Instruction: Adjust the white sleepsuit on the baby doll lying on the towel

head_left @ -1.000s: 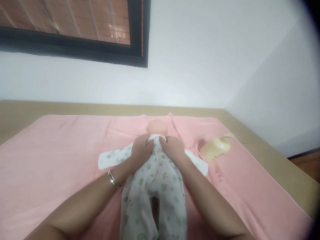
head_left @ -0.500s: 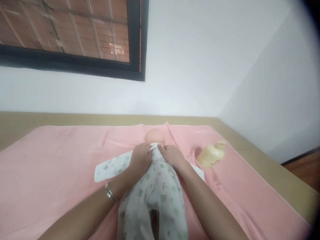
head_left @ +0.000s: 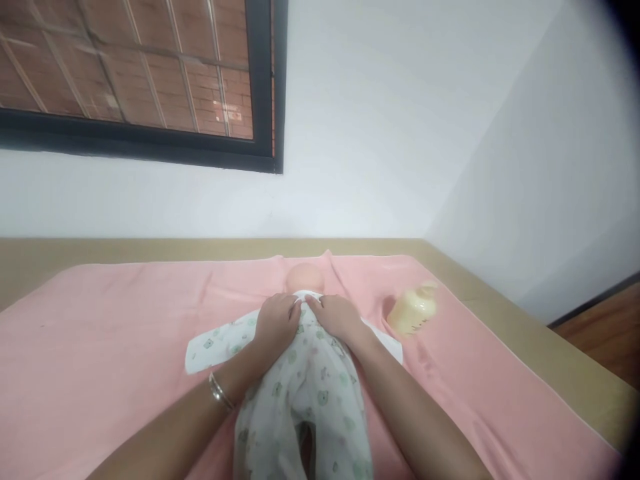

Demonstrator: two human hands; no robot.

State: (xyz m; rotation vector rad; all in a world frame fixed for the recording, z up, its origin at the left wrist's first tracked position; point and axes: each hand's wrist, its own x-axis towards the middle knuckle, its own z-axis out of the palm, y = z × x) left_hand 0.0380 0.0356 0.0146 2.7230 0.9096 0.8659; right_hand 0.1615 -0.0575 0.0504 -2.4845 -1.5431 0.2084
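"Slanting in from the near side, how do the forearms (head_left: 173, 430) lie?"

"They angle inward over the pink blanket (head_left: 110, 347), toward the baby suit (head_left: 320, 400). Its legs stretch toward us and run out of view. A silver bracelet (head_left: 220, 392) circles the left wrist."

"And the sleeves?"

"One spreads toward the blanket's left edge; the other pokes out past the right forearm, toward the right edge."

"What about the left hand (head_left: 277, 321)?"

"It rests on the suit's upper part, back of the hand up, fingers lying together, thumb bent in to the collar (head_left: 306, 293)."

"The right hand (head_left: 340, 315)?"

"Much the same, mirrored, its thumb slanting in so the two thumb tips come near each other."

"Pinching the cloth?"

"Both hands touch it, but the fingertips are mostly hidden, so I can't tell."

"Where is the suit on the blanket?"

"Between its left and right edges, collar toward the far edge."

"Further off?"

"A pale yellow bottle (head_left: 414, 310) lies slanted near the far right corner. A smooth, round, pink head (head_left: 305, 277) shows just past the collar. Behind the far edge runs a tan strip (head_left: 210, 248), then a white wall (head_left: 350, 167) with a dark-framed window (head_left: 150, 145)."
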